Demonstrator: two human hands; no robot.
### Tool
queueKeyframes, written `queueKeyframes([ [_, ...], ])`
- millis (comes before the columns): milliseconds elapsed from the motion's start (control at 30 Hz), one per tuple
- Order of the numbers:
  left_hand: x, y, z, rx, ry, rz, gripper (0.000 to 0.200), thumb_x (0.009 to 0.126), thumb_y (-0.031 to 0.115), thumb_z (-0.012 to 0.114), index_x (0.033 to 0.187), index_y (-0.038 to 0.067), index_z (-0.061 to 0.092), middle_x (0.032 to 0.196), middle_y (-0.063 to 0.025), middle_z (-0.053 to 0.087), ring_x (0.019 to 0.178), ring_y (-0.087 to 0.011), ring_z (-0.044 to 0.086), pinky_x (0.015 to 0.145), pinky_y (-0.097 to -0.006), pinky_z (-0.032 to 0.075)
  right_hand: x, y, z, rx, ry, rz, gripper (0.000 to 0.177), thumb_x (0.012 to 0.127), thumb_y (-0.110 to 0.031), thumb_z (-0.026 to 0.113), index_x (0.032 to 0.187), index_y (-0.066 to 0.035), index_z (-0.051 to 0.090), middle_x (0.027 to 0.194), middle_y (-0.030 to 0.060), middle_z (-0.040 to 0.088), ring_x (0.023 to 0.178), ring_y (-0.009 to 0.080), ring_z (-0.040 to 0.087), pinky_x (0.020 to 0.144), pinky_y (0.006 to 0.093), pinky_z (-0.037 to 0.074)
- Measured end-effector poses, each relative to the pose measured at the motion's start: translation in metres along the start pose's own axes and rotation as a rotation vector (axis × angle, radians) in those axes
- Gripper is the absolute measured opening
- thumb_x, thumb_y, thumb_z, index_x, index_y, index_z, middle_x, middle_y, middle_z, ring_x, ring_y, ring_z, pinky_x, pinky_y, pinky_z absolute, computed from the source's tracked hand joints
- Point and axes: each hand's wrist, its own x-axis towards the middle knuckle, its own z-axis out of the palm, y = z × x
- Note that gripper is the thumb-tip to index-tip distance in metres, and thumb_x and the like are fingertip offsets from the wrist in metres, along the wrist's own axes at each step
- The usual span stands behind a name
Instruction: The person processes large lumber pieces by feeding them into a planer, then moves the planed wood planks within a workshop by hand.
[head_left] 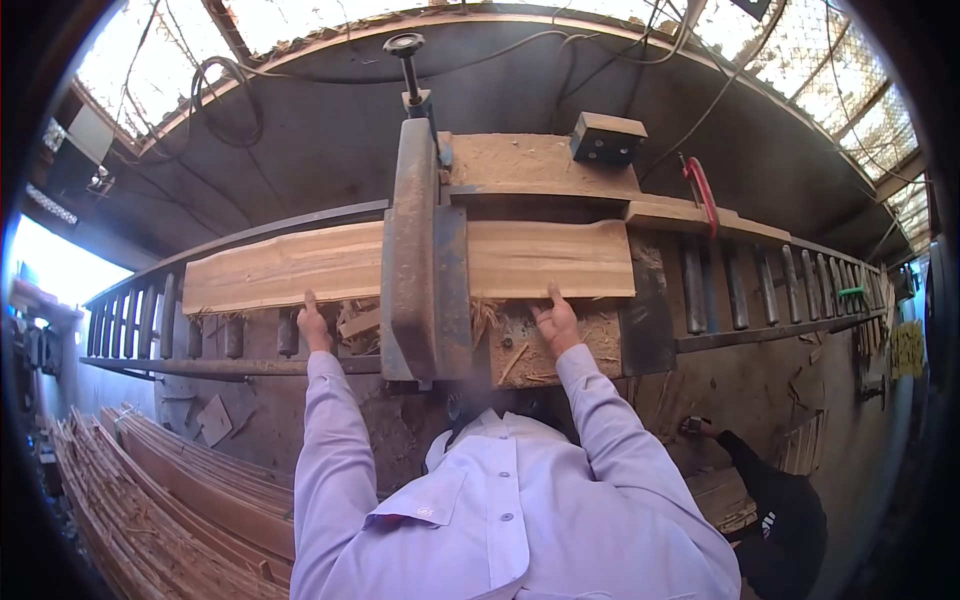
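A long pale wooden board (pixel 552 259) lies on the bed of a blue-grey woodworking machine, passing behind its upright housing (pixel 410 250), which hides the middle stretch. At the near edge of the board's left part (pixel 285 266), my left hand (pixel 314 326) grips with the thumb on top and the fingers mostly hidden below. To the right of the housing, my right hand (pixel 557 326) holds the same near edge, thumb up and fingers curled under. Wood shavings (pixel 515 365) cover the bed beneath my right hand.
Roller tables (pixel 740 290) extend on both sides. A red clamp (pixel 702 195) holds a wooden fence (pixel 705 218). A dark block (pixel 608 138) sits behind. Stacked planks (pixel 170 500) lie at lower left. Another person in dark clothing (pixel 785 520) is at lower right. Cables hang along the back.
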Motion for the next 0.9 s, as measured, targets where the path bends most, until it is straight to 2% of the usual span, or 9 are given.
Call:
queueKeyframes([
  [233, 0.002, -0.004, -0.005, 0.149, 0.046, 0.033, 0.055, 0.093, 0.054, 0.063, 0.078, 0.002, 0.056, 0.073, -0.0005, 0.053, 0.064, -0.0108, 0.046, 0.055, -0.0309, 0.041, -0.089, -0.069, -0.073, -0.058, 0.161, -0.048, 0.039, 0.097, -0.023, 0.063, 0.132, -0.008, 0.053, 0.126, 0.0115, 0.062, 0.114, 0.0289, 0.06, 0.105, 0.0525, 0.044],
  [400, -0.015, 0.014, 0.007, 0.127, 0.034, 0.019, 0.057, 0.094, 0.056, 0.061, 0.077, 0.001, 0.056, 0.073, -0.0007, 0.052, 0.063, -0.0111, 0.045, 0.054, -0.0325, 0.039, -0.087, -0.232, -0.139, -0.072, 0.244, -0.235, 0.029, 0.097, -0.017, 0.061, 0.122, -0.001, 0.058, 0.117, 0.0172, 0.065, 0.105, 0.0322, 0.065, 0.091, 0.0504, 0.057],
  [500, 0.005, 0.001, -0.01, 0.036, -0.042, -0.119, 0.048, 0.093, 0.045, 0.065, 0.095, -0.003, 0.062, 0.074, -0.0067, 0.058, 0.063, -0.0185, 0.051, 0.056, -0.0362, 0.043, -0.066, -0.337, -0.194, 0.001, 0.404, -0.482, 0.034, 0.102, -0.024, 0.049, 0.126, -0.001, 0.056, 0.126, 0.0115, 0.062, 0.116, 0.0306, 0.058, 0.103, 0.0463, 0.047],
  [567, 0.006, 0.002, -0.049, 1.195, -0.3, 0.676, 0.07, 0.083, 0.014, 0.073, 0.145, 0.005, 0.043, 0.103, -0.0156, 0.068, 0.092, -0.0277, 0.066, 0.084, -0.0354, 0.054, -0.092, -0.359, -0.171, -0.224, 0.47, -0.644, 0.043, 0.102, -0.034, 0.045, 0.128, -0.001, 0.055, 0.127, 0.012, 0.059, 0.117, 0.0295, 0.057, 0.101, 0.0444, 0.047],
  [667, 0.049, -0.004, -0.07, 1.212, -0.309, 0.758, 0.055, 0.093, 0.022, 0.064, 0.141, 0.003, 0.047, 0.119, -0.0136, 0.067, 0.106, -0.0279, 0.065, 0.094, -0.0365, 0.05, -0.062, -0.32, -0.186, -0.521, 0.413, -1.025, 0.051, 0.098, -0.047, 0.049, 0.121, -0.003, 0.059, 0.116, 0.0102, 0.063, 0.11, 0.0275, 0.06, 0.095, 0.04, 0.048],
  [700, 0.05, 0.002, -0.058, 0.834, -0.418, 0.409, 0.051, 0.096, 0.027, 0.06, 0.14, 0.004, 0.048, 0.12, -0.0139, 0.066, 0.099, -0.0259, 0.065, 0.086, -0.0361, 0.052, -0.11, -0.296, -0.103, -1.114, 0.558, -1.071, 0.043, 0.099, -0.041, 0.051, 0.112, -0.001, 0.063, 0.113, 0.0133, 0.066, 0.109, 0.028, 0.062, 0.095, 0.0399, 0.048],
  [767, 0.041, 0.024, -0.033, -0.306, -0.216, -0.242, 0.046, 0.101, 0.035, 0.053, 0.137, 0.007, 0.051, 0.122, -0.0145, 0.064, 0.086, -0.0217, 0.066, 0.07, -0.0354, 0.056, -0.097, -0.237, -0.074, -1.348, 0.57, -1.202, 0.03, 0.096, -0.033, 0.056, 0.102, -0.005, 0.065, 0.098, 0.0202, 0.066, 0.092, 0.0393, 0.062, 0.08, 0.0466, 0.049],
  [833, 0.052, 0.026, -0.041, 0.333, -0.092, -0.2, 0.049, 0.099, 0.037, 0.057, 0.126, -0.004, 0.058, 0.11, -0.0136, 0.067, 0.099, -0.0236, 0.066, 0.083, -0.0341, 0.053, -0.107, -0.203, -0.052, -1.511, 0.311, -1.114, 0.032, 0.091, -0.033, 0.065, 0.111, -0.009, 0.065, 0.117, 0.0187, 0.064, 0.112, 0.036, 0.059, 0.095, 0.0435, 0.047],
  [900, 0.06, 0.013, -0.038, 0.163, -0.202, -0.282, 0.044, 0.098, 0.034, 0.058, 0.118, -0.005, 0.063, 0.104, -0.0124, 0.068, 0.094, -0.0245, 0.066, 0.08, -0.0353, 0.053, -0.091, -0.18, -0.067, -1.656, 0.3, -1.147, 0.037, 0.089, -0.033, 0.067, 0.116, -0.008, 0.063, 0.126, 0.0182, 0.061, 0.123, 0.035, 0.054, 0.106, 0.0435, 0.041],
])
